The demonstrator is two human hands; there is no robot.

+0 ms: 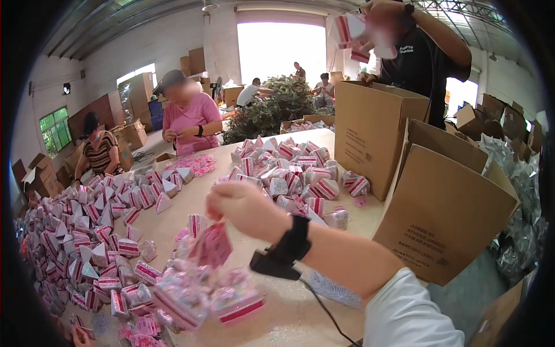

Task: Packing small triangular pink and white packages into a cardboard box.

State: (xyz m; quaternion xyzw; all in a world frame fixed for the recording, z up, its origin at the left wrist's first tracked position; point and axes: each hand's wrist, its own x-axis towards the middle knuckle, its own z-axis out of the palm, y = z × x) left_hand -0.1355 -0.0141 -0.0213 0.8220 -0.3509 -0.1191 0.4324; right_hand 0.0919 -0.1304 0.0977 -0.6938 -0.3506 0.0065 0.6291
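My right hand (245, 207) reaches over the table with its fingers closed in a pinch. It grips the top of pink-tagged clear bags, and a pink tag (213, 246) hangs below the fingers. Under it hang two blurred wedge-shaped bagged pieces (236, 298), like cake slices with a dark pink stripe. A black strap with a small device (283, 248) and a cable is on my right wrist. At the lower left edge, part of my left hand (81, 336) shows beside bagged pieces; its fingers are mostly cut off.
Many similar wedges (104, 231) cover the table's left side; another heap (289, 168) lies at its middle. Two open cardboard boxes (370, 133) (445, 214) stand at the right. A person in black (416, 63) lifts wedges above one box. A person in pink (188, 118) stands across the table.
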